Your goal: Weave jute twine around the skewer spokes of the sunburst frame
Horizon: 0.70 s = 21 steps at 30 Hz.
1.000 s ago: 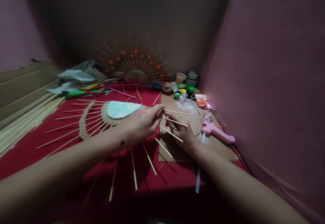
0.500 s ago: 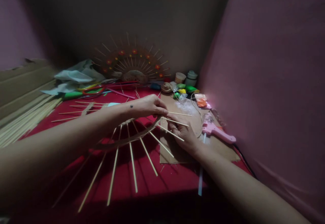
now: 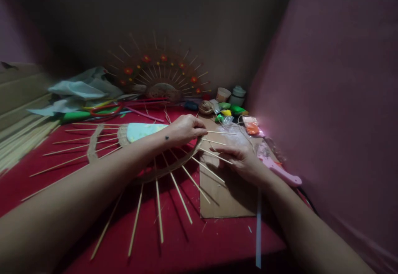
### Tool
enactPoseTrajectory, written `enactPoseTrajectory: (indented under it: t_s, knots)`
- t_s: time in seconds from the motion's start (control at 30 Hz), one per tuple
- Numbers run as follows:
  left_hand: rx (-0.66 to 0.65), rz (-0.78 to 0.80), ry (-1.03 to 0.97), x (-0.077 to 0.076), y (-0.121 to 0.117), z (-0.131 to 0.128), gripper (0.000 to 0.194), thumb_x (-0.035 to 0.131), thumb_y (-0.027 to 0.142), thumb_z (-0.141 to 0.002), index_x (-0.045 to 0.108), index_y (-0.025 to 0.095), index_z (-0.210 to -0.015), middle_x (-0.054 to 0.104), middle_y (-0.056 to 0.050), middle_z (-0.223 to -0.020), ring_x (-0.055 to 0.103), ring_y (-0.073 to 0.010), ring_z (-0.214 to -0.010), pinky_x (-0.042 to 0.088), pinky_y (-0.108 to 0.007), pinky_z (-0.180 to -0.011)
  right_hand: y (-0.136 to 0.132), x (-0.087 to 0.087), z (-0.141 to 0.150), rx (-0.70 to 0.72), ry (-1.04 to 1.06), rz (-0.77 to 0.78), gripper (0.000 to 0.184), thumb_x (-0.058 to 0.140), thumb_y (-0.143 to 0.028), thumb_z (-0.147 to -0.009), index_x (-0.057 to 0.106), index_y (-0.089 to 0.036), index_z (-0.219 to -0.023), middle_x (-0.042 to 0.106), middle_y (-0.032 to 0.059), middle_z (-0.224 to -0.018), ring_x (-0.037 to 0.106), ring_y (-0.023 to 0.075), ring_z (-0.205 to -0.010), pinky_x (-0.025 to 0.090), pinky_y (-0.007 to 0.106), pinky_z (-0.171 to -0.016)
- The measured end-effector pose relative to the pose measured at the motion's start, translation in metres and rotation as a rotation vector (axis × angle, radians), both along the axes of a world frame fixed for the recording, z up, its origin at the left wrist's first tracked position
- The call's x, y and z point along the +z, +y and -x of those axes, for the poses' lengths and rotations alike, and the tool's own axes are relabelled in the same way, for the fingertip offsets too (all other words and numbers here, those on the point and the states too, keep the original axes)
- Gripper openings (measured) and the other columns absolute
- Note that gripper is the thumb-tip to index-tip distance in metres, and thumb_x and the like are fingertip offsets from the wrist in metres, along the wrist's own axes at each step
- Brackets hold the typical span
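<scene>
A fan-shaped frame of thin wooden sticks [image 3: 180, 197] spreads over the red cloth, joined by a curved twine-covered band [image 3: 169, 169]. My left hand [image 3: 188, 129] is closed on the band's right end, thumb and fingers pinched beside the uppermost stick. My left forearm crosses over the frame and hides its middle. At the frame's centre lies a pale blue half-round piece [image 3: 144, 131] with a twine edge. My right hand [image 3: 244, 162] is just right of the band, among the stick tips, its thumb and forefinger closed on what looks like a thin twine strand [image 3: 212, 146].
Under my right hand lies a cardboard sheet [image 3: 224, 203], with a pink glue gun [image 3: 284, 172] beside it. A finished flowered stick fan [image 3: 163, 64] stands behind. Twine ball [image 3: 205, 107], coloured clay packets [image 3: 251, 127], scissors [image 3: 107, 110] and loose sticks [image 3: 29, 139] surround the work.
My right hand has drawn away from the band to the right. My left hand stays pinched at the band's end. The view has shifted, uncovering more of the frame's left side.
</scene>
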<state>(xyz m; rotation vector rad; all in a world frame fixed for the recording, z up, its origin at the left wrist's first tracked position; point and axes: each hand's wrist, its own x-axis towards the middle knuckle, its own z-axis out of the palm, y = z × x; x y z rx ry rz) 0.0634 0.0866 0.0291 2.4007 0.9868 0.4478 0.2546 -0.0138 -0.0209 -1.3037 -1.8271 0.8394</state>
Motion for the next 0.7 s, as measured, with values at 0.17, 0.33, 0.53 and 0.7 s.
enactPoseTrajectory:
  t_s: [0.17, 0.33, 0.53, 0.7]
  knots:
    - [0.019, -0.047, 0.033, -0.002, 0.001, -0.001, 0.029, 0.053, 0.029, -0.083, 0.075, 0.012, -0.089, 0.071, -0.006, -0.074, 0.06, -0.015, -0.071, 0.04, -0.024, -0.066, -0.008, 0.022, -0.011, 0.024, -0.145, 0.072, 0.031, 0.053, -0.028, -0.089, 0.071, -0.018, -0.112, 0.063, -0.0014, -0.053, 0.047, 0.008, -0.045, 0.036, 0.02, -0.043]
    - [0.047, -0.082, 0.099, -0.009, -0.001, -0.005, 0.027, 0.053, 0.026, -0.084, 0.076, 0.014, -0.093, 0.074, -0.007, -0.081, 0.062, -0.0154, -0.073, 0.039, -0.023, -0.065, -0.02, 0.036, -0.008, -0.031, -0.212, -0.169, 0.018, 0.061, -0.026, -0.083, 0.076, -0.018, -0.09, 0.072, 0.0035, -0.069, 0.063, 0.0123, -0.06, 0.048, 0.023, -0.056]
    - [0.055, -0.11, 0.1, -0.009, -0.002, -0.005, 0.029, 0.052, 0.027, -0.086, 0.075, 0.013, -0.097, 0.074, -0.01, -0.087, 0.062, -0.0175, -0.078, 0.038, -0.026, -0.066, -0.029, 0.033, 0.002, 0.088, -0.289, -0.204, 0.017, 0.059, -0.021, -0.085, 0.076, -0.02, -0.086, 0.075, 0.0024, -0.074, 0.065, 0.0117, -0.062, 0.049, 0.022, -0.059]
    - [0.067, -0.107, 0.029, -0.004, 0.0, -0.002, 0.028, 0.053, 0.027, -0.084, 0.076, 0.013, -0.092, 0.073, -0.008, -0.081, 0.062, -0.0174, -0.075, 0.039, -0.027, -0.066, -0.029, 0.029, 0.0, 0.162, -0.385, -0.134, 0.026, 0.055, -0.02, -0.086, 0.075, -0.023, -0.102, 0.076, 0.002, -0.076, 0.064, 0.0116, -0.059, 0.049, 0.021, -0.055]
